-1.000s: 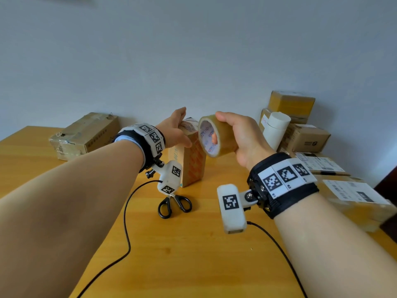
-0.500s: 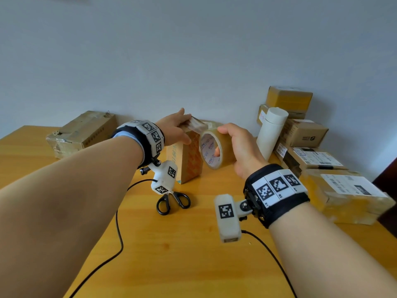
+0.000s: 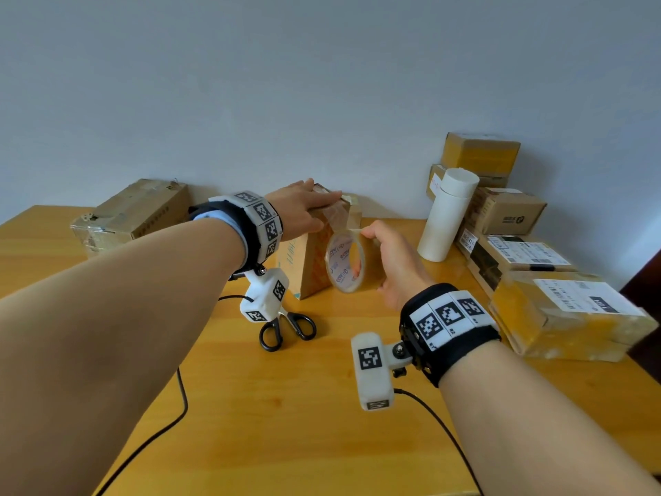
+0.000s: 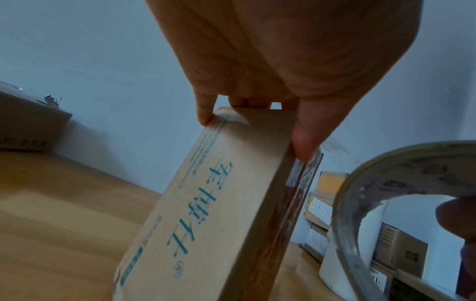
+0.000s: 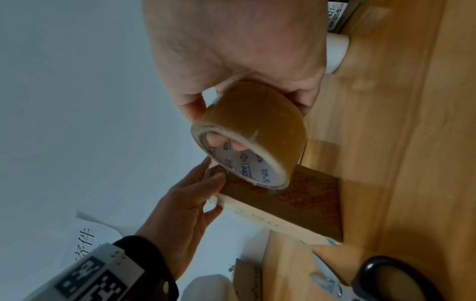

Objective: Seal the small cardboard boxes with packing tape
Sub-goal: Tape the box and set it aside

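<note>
A small cardboard box (image 3: 311, 270) stands on end on the table, with teal print on one face and an orange pattern on the other. My left hand (image 3: 307, 205) lies over its top; the fingers reach across and the thumb (image 4: 304, 146) presses on the near edge, holding the box. My right hand (image 3: 390, 259) grips a brown packing tape roll (image 3: 336, 273) with fingers through the core, right beside the patterned face (image 5: 304, 201). A clear tape strip (image 3: 338, 218) runs from the box top down to the roll (image 5: 255, 122).
Black-handled scissors (image 3: 286, 327) lie just in front of the box. A white tube (image 3: 447, 216) stands to the right, with stacked parcels (image 3: 508, 213) and a large taped package (image 3: 565, 309) behind and beside it. Another carton (image 3: 132, 213) sits at the far left.
My right hand has brought the roll down from box-top height to beside the box's side, drawing tape out. My left hand has settled onto the box top.
</note>
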### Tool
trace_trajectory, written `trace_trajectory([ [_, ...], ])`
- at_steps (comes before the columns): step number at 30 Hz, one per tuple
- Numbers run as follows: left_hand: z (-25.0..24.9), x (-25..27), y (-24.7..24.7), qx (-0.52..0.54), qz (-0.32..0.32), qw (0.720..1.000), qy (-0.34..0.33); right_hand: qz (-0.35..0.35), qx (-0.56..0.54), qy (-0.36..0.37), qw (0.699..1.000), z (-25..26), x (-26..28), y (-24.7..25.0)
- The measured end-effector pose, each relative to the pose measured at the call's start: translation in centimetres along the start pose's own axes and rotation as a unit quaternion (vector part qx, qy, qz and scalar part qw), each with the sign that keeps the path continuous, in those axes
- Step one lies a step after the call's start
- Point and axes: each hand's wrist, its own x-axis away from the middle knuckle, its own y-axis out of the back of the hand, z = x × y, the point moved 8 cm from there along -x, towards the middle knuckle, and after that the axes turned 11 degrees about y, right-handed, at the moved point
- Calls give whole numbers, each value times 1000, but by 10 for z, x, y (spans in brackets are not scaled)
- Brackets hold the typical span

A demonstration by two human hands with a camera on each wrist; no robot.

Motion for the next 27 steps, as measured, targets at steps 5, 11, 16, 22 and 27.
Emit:
trace_trajectory([
  [5, -5, 11, 5, -18, -15, 1000, -13, -5, 8, -16, 1000, -12, -2, -11],
  [11, -7, 17, 8, -10, -27, 999, -16, -7, 55, -51, 997, -33, -5, -16],
  [16, -7, 16, 5, -14, -18, 1000, -19, -6, 132, -62, 989, -35, -11, -20],
  [22, -5, 14, 15, 10, 2, 1000, 8, 2, 197, -61, 978, -36, -21, -24],
  [27, -2, 6, 14, 57, -69, 996, 29, 4, 230, -54, 972, -33, -23, -27],
])
